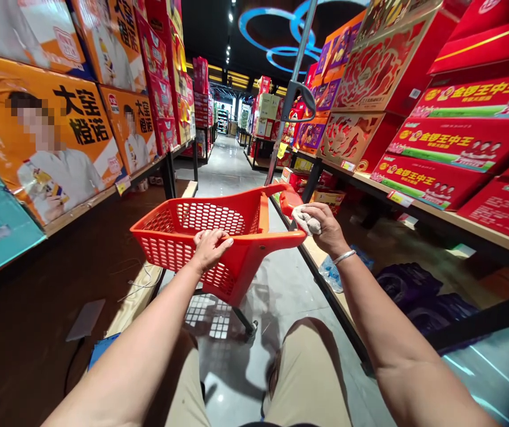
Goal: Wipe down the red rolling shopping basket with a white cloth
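A red plastic shopping cart (236, 261) with perforated basket walls stands sideways in front of me, its handle end to the right. My left hand (211, 246) is closed over the near rim of the basket, fingers curled to the inside. In my right hand (325, 228) is a crumpled whitish cloth (304, 219), pressed against the cart's handle (289, 201). Part of the handle is hidden behind the cloth and fingers. No goods show inside the visible part of the basket.
Shelves line both sides of the aisle. Orange drink cartons (45, 130) stand at left, red gift boxes (454, 142) at right. A metal pole (301, 47) rises behind the handle. Purple packs (408, 287) lie under the right shelf. Glossy floor (225, 157) runs ahead.
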Action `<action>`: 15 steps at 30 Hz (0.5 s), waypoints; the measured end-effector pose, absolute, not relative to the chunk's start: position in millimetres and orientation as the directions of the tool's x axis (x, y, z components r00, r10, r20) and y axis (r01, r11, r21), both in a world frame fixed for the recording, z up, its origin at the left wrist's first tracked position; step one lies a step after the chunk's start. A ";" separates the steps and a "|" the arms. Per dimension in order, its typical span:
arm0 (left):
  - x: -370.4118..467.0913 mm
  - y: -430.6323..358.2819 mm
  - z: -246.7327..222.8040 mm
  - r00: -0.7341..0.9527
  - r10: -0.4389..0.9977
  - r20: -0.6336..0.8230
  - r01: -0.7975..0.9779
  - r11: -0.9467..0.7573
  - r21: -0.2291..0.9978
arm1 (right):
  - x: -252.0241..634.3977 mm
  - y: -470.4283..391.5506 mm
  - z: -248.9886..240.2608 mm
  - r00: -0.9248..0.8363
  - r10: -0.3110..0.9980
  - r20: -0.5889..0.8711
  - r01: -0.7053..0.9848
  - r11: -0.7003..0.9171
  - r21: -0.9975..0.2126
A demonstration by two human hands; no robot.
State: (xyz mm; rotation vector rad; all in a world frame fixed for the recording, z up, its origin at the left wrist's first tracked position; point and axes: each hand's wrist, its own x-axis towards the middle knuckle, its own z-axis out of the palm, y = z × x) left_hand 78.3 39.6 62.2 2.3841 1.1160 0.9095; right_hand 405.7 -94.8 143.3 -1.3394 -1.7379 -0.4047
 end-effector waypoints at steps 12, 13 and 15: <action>82.3 -2.4 100.9 0.612 0.559 0.559 0.272 -0.813 0.515 | 339.8 -143.0 137.0 -0.211 0.560 0.801 0.824 0.543 -0.163; 84.5 -8.8 104.0 0.634 0.534 0.559 0.258 -0.828 0.498 | 338.4 -143.2 137.5 -0.236 0.551 0.801 0.817 0.559 -0.143; 85.6 -14.8 107.4 0.651 0.532 0.541 0.266 -0.828 0.493 | 343.2 -139.4 141.0 -0.291 0.556 0.778 0.825 0.558 -0.090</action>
